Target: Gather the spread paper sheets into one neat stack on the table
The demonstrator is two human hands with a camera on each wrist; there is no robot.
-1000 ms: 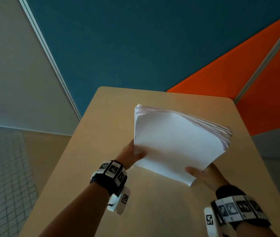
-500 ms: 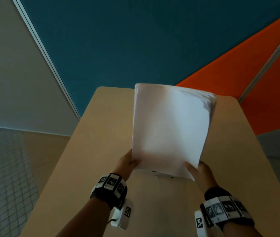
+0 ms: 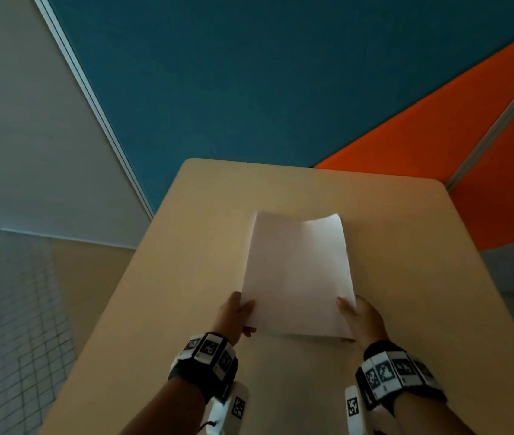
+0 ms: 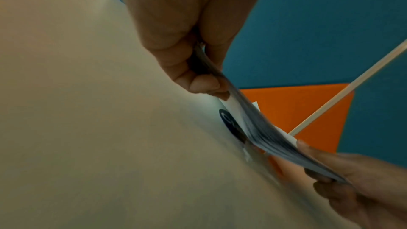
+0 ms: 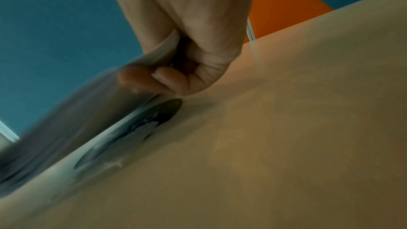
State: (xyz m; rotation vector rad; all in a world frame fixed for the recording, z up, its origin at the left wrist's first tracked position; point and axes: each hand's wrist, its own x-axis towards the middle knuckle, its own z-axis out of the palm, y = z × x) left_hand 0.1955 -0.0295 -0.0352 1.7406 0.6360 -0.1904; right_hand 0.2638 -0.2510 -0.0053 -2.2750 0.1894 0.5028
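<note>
A stack of white paper sheets (image 3: pixel 298 271) stands tilted over the beige table (image 3: pixel 193 277), with its near short edge low at the tabletop. My left hand (image 3: pixel 238 315) pinches the stack's near left corner, thumb on top and fingers curled beneath. My right hand (image 3: pixel 357 317) pinches the near right corner the same way. In the left wrist view the stack's layered edge (image 4: pixel 259 133) runs from my left hand (image 4: pixel 198 76) down to the right hand (image 4: pixel 343 180). In the right wrist view the sheets (image 5: pixel 72 116) are blurred beside my right hand (image 5: pixel 158 77), and dark print shows on the underside.
The table's far edge (image 3: pixel 312 166) meets a blue partition (image 3: pixel 249 73) and an orange partition (image 3: pixel 437 136). A tiled floor (image 3: pixel 8 324) lies off the table's left edge. Bare tabletop surrounds the stack on all sides.
The stack has turned from a diagonal, fanned hold to square and lengthwise, and has come down towards the table. Both hands have drawn closer to me with it.
</note>
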